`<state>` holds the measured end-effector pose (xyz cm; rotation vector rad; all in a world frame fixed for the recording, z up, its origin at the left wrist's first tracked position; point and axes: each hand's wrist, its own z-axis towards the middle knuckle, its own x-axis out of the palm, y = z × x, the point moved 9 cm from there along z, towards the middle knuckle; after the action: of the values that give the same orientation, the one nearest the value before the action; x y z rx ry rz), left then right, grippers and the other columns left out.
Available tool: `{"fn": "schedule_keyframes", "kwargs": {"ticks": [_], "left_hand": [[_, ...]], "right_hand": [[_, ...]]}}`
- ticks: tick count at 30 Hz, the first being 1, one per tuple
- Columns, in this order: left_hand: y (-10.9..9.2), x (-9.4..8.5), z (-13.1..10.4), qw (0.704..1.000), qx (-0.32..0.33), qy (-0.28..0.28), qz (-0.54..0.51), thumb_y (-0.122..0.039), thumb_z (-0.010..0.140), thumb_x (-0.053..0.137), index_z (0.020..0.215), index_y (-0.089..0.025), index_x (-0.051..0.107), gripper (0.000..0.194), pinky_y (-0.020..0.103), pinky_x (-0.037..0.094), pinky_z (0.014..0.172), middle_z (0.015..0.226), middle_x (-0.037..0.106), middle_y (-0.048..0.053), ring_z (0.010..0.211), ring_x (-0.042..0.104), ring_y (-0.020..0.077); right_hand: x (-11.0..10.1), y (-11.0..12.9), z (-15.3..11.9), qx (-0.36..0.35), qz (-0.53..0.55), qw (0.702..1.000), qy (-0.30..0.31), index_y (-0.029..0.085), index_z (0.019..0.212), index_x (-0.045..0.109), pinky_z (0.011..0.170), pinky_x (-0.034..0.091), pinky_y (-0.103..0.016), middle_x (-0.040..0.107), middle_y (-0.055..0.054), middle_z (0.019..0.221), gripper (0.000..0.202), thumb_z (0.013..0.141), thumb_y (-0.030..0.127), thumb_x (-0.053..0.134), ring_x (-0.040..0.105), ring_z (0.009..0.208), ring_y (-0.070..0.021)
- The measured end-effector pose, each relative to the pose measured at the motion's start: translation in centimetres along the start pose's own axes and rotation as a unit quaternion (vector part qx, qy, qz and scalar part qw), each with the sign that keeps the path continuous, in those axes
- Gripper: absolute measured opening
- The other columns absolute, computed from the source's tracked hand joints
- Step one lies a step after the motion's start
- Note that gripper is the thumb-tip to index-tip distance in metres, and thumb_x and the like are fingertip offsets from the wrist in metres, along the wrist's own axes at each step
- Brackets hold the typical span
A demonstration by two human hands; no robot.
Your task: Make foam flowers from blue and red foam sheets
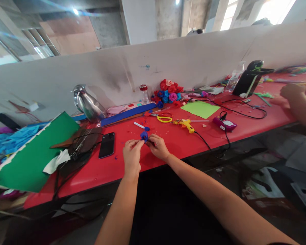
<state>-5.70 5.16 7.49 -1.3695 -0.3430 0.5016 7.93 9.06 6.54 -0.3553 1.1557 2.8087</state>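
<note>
A small blue paper flower (144, 136) is pinched between my two hands, just over the near edge of the red table. My left hand (132, 153) grips it from the left with thumb and finger. From the right, my right hand (157, 146) is closed at its base; the fingertips partly hide what lies below the petals. Just beyond my hands lies a white pen-like stick (139, 125) with a blue tip. Yellow-handled scissors (164, 119) and a yellow glue gun (185, 125) rest farther back to the right.
A phone (107, 145) and a green sheet (38, 156) lie left. Behind are a metal jug (89, 104), a blue strip (129, 114) and a bunch of paper flowers (169, 92). Rightward are a lime sheet (201, 109), a purple power socket (224, 124) with cords, and a co-worker's arm (302, 105).
</note>
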Motion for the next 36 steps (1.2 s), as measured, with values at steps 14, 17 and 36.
{"fn": "schedule_keyframes", "kwargs": {"ticks": [14, 17, 36], "left_hand": [[1.4, 0.8, -1.7, 0.995, -0.057, 0.000, -0.076, -0.036, 0.056, 0.076, 0.064, -0.015, 0.070, 0.023, 0.032, 0.046, 0.077, 0.074, 0.061, 0.003, 0.078, 0.058, 0.0175], [1.8, 1.4, -2.3, 0.991, -0.090, 0.035, -0.088, -0.036, 0.059, 0.073, 0.066, -0.015, 0.069, 0.022, 0.031, 0.046, 0.075, 0.071, 0.063, 0.002, 0.076, 0.057, 0.0167], [0.3, 2.4, 1.9, 0.967, 0.130, 0.217, 0.043, -0.024, 0.069, 0.063, 0.079, -0.019, 0.073, 0.014, 0.028, 0.044, 0.075, 0.093, 0.062, 0.005, 0.085, 0.057, 0.0167]], "right_hand": [[0.0, 0.0, -0.1, -0.006, 0.011, 1.000, 0.003, 0.020, 0.067, 0.051, 0.060, 0.042, -0.026, 0.052, -0.003, 0.071, 0.017, 0.084, 0.021, 0.049, 0.050, 0.063, -0.0142], [0.0, -0.2, -0.1, 0.009, 0.012, 1.000, 0.008, 0.020, 0.066, 0.049, 0.060, 0.041, -0.026, 0.051, -0.003, 0.070, 0.019, 0.084, 0.024, 0.049, 0.049, 0.063, -0.0143], [1.4, -1.7, 0.3, 0.040, 0.013, 0.998, 0.042, 0.019, 0.070, 0.055, 0.065, 0.043, -0.025, 0.054, -0.003, 0.072, 0.014, 0.081, 0.014, 0.049, 0.053, 0.068, -0.0152]]}}
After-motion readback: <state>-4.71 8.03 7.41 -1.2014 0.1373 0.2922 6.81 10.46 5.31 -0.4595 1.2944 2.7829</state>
